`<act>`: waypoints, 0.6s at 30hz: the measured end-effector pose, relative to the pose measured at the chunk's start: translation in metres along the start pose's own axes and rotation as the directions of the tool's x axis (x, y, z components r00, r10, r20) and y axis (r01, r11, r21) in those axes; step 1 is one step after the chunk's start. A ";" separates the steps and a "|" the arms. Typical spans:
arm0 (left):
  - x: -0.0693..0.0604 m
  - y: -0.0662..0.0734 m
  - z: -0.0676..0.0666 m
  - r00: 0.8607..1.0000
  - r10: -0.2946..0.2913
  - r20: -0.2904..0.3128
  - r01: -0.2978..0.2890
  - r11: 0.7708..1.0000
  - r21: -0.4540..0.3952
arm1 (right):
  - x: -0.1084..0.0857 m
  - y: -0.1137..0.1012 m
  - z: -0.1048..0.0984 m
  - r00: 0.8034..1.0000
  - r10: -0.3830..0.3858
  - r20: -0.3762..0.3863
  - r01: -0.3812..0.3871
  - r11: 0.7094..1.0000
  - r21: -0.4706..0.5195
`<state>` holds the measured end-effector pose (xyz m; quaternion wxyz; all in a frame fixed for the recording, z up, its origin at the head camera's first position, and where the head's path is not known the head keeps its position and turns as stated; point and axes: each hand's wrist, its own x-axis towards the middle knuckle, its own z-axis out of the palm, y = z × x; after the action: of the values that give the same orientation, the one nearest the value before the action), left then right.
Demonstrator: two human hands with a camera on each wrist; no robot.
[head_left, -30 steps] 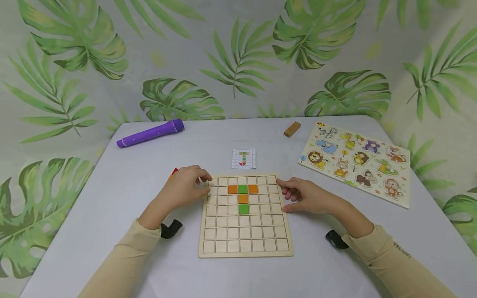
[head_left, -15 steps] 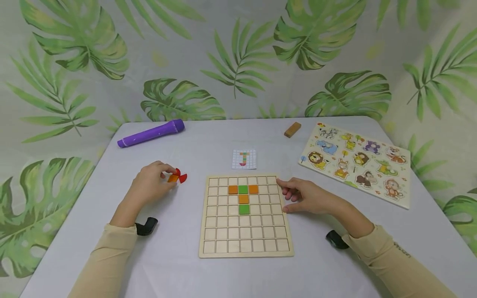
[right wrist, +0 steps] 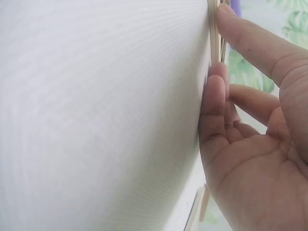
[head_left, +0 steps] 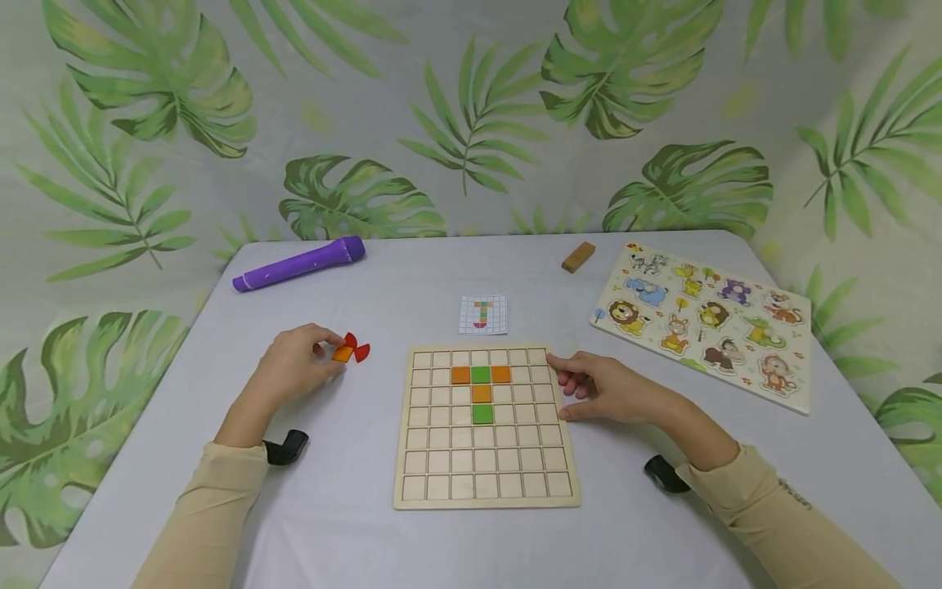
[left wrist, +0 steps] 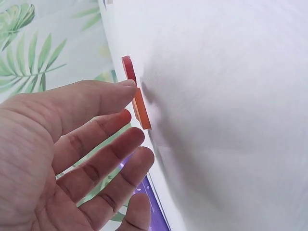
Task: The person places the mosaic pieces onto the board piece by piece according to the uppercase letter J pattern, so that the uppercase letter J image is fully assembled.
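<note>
My left hand (head_left: 298, 360) is at the left of the table, fingers spread around an orange square tile (head_left: 342, 353). In the left wrist view its thumb is beside the orange tile (left wrist: 141, 109) and a red piece (left wrist: 128, 69); I cannot tell whether it touches either. Two red rounded pieces (head_left: 361, 352) lie against the tile. My right hand (head_left: 607, 386) rests at the right edge of the wooden grid board (head_left: 449, 458), its thumb against the edge in the right wrist view. Orange and green tiles (head_left: 482, 414) form a T on the board.
Behind the board lies a small pattern card (head_left: 482, 315). A purple toy microphone (head_left: 298, 264) is at the back left, a wooden block (head_left: 578, 257) at the back. An animal puzzle board (head_left: 699, 323) lies at the right.
My left hand has moved left from the board's upper left corner to the loose pieces, which came into fuller view. The right hand stays at the board's edge.
</note>
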<state>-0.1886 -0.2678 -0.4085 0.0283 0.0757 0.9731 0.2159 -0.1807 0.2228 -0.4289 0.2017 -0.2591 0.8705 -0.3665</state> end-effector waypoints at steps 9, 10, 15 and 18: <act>0.000 0.002 0.000 1.000 -0.001 0.015 0.001 1.000 -0.013 | 0.000 0.000 0.000 1.000 -0.003 0.001 0.003 1.000 0.000; 0.000 0.002 0.000 1.000 -0.004 0.020 0.004 1.000 -0.012 | 0.000 0.000 0.000 1.000 -0.003 0.001 0.003 1.000 0.000; -0.001 0.002 -0.001 0.999 -0.012 0.044 0.012 1.000 -0.012 | 0.000 -0.001 0.000 1.000 -0.001 0.004 0.001 1.000 0.007; -0.001 0.002 -0.002 0.998 -0.013 0.060 0.013 1.000 -0.014 | 0.000 0.000 0.000 1.000 0.001 0.007 -0.001 1.000 0.010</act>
<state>-0.1871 -0.2669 -0.4059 0.0596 0.0756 0.9706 0.2205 -0.1807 0.2223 -0.4288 0.2062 -0.2589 0.8681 -0.3699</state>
